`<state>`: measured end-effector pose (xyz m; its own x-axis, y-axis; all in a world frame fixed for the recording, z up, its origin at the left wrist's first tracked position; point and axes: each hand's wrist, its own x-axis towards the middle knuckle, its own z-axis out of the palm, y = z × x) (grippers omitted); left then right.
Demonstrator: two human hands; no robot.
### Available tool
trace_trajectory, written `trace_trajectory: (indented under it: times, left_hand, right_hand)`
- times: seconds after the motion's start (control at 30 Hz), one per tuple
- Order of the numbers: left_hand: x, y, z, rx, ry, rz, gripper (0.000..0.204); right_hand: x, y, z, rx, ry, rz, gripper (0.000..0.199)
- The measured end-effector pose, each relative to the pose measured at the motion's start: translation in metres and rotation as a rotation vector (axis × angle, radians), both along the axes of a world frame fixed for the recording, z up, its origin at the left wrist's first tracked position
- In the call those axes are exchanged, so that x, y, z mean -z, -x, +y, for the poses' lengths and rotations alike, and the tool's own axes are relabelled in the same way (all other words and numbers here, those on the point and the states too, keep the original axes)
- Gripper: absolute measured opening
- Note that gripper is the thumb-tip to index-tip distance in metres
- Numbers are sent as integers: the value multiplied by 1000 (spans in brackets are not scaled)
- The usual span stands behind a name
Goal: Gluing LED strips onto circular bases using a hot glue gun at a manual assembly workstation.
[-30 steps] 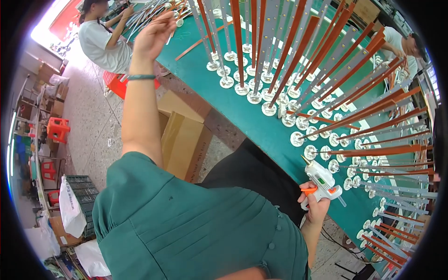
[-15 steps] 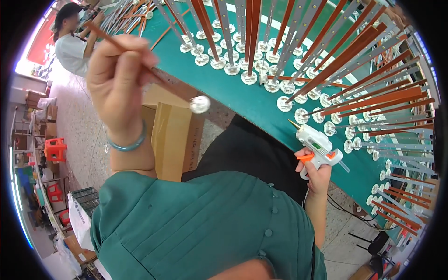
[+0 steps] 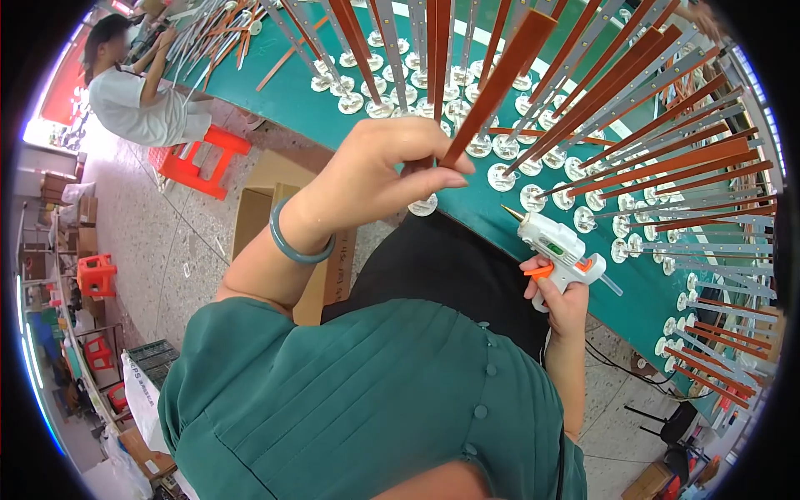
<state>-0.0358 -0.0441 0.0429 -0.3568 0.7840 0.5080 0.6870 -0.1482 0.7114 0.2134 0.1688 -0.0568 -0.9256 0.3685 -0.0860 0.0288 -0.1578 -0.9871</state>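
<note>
My left hand [image 3: 392, 167] pinches a long brown strip [image 3: 500, 87] between thumb and fingers. The strip leans up to the right, and a white round base [image 3: 423, 205] shows just below the hand, at the table's near edge. In my right hand [image 3: 560, 302] is a white glue gun [image 3: 557, 243] with an orange trigger, my fingers wrapped around its handle. Its brass nozzle points up and left, towards the standing strips. Several brown and grey strips stand on white round bases [image 3: 502, 177] across the table just beyond both hands.
The green table [image 3: 479, 208] runs diagonally from upper left to lower right. An open cardboard box [image 3: 275, 187] stands below its near edge. A person in white [image 3: 137, 104] sits at the far left by a red stool [image 3: 204, 162] and a pile of loose strips [image 3: 221, 37]. Cables [image 3: 625, 375] hang at the right.
My left hand has carried the brown strip with its white base rightwards to the table edge. The glue gun in my right hand has shifted slightly left. The seated person has moved a little.
</note>
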Motion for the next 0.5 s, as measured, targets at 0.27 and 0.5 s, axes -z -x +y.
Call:
trace_trajectory:
  times: [0.27, 0.5]
  left_hand:
    - [12, -4, 17, -30, -25, 5, 11]
    - [75, -2, 14, -93, 133, -12, 9]
  right_hand:
    - [-5, 4, -9, -37, -70, -66, 31]
    - [-20, 22, -27, -73, -249, -187, 19]
